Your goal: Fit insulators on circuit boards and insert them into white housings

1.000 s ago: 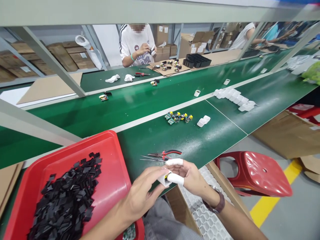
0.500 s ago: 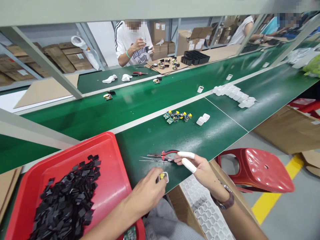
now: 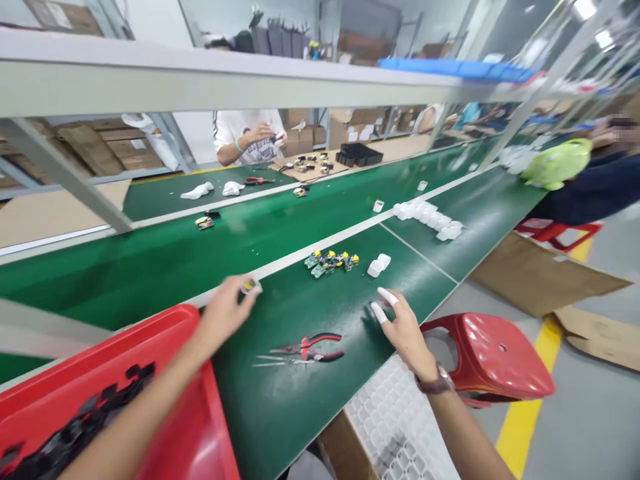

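My left hand (image 3: 225,312) is closed round a small white plastic case (image 3: 254,287) with a yellow part inside, held by the belt's pale rail. My right hand (image 3: 407,337), with white covers on two fingertips, is open and empty over the bench's front edge. Between the hands lie red-and-black needle-nose pliers (image 3: 306,348) and metal tweezers (image 3: 280,363). Beyond them is a cluster of small green circuit boards with yellow parts (image 3: 330,263). Two white cases (image 3: 379,265) sit right of the cluster, nearest my right hand.
A red tray (image 3: 193,373) of black pieces stands at left, under my left forearm. White cases (image 3: 430,217) form a row farther right. The green belt (image 3: 270,227) carries a few parts. Below the bench are a white-celled box (image 3: 380,407) and a red stool (image 3: 500,353). A co-worker (image 3: 250,137) sits opposite.
My left hand has carried the white case forward and left, towards the rail. My right hand has moved away from the pliers to the right. The view has tilted up.
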### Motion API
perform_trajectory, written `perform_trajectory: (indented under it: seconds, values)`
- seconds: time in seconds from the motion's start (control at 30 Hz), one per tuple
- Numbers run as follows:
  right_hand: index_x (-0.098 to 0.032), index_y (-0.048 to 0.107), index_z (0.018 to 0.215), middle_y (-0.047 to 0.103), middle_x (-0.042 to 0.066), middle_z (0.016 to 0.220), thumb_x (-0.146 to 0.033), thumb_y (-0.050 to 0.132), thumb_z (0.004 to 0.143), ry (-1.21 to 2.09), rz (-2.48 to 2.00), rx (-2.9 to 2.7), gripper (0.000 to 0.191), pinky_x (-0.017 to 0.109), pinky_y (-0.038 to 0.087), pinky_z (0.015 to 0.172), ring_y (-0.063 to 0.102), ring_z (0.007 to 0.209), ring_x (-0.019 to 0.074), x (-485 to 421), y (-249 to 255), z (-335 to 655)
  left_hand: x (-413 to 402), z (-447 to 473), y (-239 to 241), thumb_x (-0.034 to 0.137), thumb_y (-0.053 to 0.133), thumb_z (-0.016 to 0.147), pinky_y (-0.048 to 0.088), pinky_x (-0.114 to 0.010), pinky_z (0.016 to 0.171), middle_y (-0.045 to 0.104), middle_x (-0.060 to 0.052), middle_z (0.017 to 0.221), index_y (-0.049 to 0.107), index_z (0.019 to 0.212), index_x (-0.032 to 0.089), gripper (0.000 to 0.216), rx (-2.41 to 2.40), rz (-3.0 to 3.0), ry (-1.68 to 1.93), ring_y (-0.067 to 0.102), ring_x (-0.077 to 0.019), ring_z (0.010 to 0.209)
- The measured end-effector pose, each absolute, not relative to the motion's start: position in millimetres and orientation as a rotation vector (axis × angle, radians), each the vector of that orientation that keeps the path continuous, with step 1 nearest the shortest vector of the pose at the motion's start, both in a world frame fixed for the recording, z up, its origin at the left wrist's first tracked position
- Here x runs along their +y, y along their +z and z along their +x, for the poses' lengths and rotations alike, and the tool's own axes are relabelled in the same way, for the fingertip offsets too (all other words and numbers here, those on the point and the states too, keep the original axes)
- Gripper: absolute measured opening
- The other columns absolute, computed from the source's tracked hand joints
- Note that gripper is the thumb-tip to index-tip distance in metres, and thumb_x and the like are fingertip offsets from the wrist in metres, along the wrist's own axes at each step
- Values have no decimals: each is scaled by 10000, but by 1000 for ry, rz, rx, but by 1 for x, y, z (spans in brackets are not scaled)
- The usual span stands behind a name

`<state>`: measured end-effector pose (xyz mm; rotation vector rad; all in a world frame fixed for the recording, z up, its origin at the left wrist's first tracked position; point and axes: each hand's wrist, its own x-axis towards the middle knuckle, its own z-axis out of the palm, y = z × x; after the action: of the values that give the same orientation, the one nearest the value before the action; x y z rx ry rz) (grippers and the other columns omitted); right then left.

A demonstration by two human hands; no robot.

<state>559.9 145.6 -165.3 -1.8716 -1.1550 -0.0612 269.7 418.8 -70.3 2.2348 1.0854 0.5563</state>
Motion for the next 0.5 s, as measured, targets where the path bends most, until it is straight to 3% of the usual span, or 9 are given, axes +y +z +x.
perform_trajectory:
  seconds: [0.1, 0.2, 0.3, 0.37, 0.43, 0.5]
  values:
    - [-121, 617, 1309, 656, 145, 1082, -355, 535, 1008, -222, -1974, -1113, 390, 408, 564, 813, 653, 851, 236, 167, -165, 609, 487, 268, -55, 512, 577, 926, 373, -668, 1140, 662, -130, 1302, 598, 1176, 91, 490, 1332, 2272, 702, 521, -441, 1372]
    - [-159, 711, 989, 632, 73, 839, -331, 574, 981, -288, -2052, -1138, 219, 318, 510, 654, 590, 676, 200, 187, -162, 642, 518, 262, -49, 595, 564, 915, 411, -735, 1050, 673, -166, 1254, 573, 1135, 22, 613, 1455, 2292, 730, 532, -529, 1321]
    - [-189, 684, 816, 616, 48, 774, -271, 603, 968, -264, -2067, -1219, 191, 269, 469, 617, 583, 646, 177, 203, -157, 647, 505, 259, -57, 679, 573, 906, 407, -640, 1122, 622, -164, 1391, 538, 1268, 47, 729, 1433, 2562, 832, 475, -472, 1409]
    - [-191, 694, 863, 636, 53, 804, -222, 571, 988, -211, -2021, -1310, 178, 260, 478, 645, 610, 683, 175, 211, -151, 630, 475, 265, -66, 683, 571, 924, 492, -576, 1081, 624, -131, 1409, 532, 1330, 110, 703, 1261, 2661, 860, 574, -406, 1348]
    - [-211, 715, 956, 665, 48, 852, -208, 566, 1000, -134, -1928, -1441, 156, 251, 502, 692, 641, 731, 167, 216, -143, 594, 435, 276, -77, 643, 598, 936, 608, -486, 956, 661, -114, 1372, 546, 1356, 168, 636, 952, 2610, 812, 733, -323, 1131]
    - [-262, 722, 1048, 695, 19, 897, -232, 617, 986, -28, -1771, -1628, 126, 230, 522, 752, 670, 787, 147, 218, -135, 551, 396, 289, -87, 527, 656, 944, 629, -402, 947, 579, -123, 1511, 460, 1498, 247, 651, 619, 2591, 687, 751, -278, 1116]
